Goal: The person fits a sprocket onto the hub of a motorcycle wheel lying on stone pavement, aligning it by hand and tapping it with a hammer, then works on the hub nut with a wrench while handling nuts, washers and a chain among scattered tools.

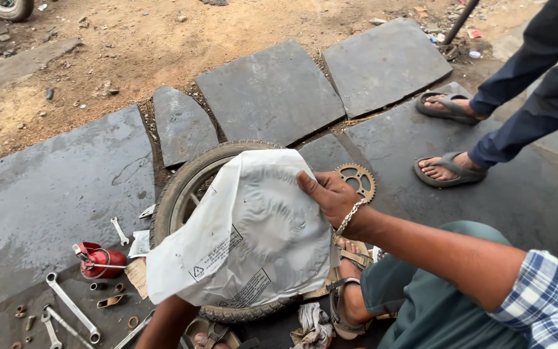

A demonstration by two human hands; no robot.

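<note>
My right hand (pixel 330 194) grips the upper right edge of a white plastic bag (pixel 247 232) with a round, toothed shape pressing through it. My left forearm reaches up under the bag's lower left, and that hand is hidden behind the plastic. The bag lies over a motorcycle wheel (pixel 185 187) with a rubber tyre, flat on the stone paving. A worn metal sprocket (pixel 356 179) rests on the ground just behind my right hand.
A red oil can (pixel 98 260), several spanners (pixel 69 304) and small metal parts lie at lower left. A dirty rag (pixel 311 326) sits by my sandalled foot (pixel 347 300). Another person's sandalled feet (pixel 450 139) stand at upper right. Sandy ground lies beyond the slabs.
</note>
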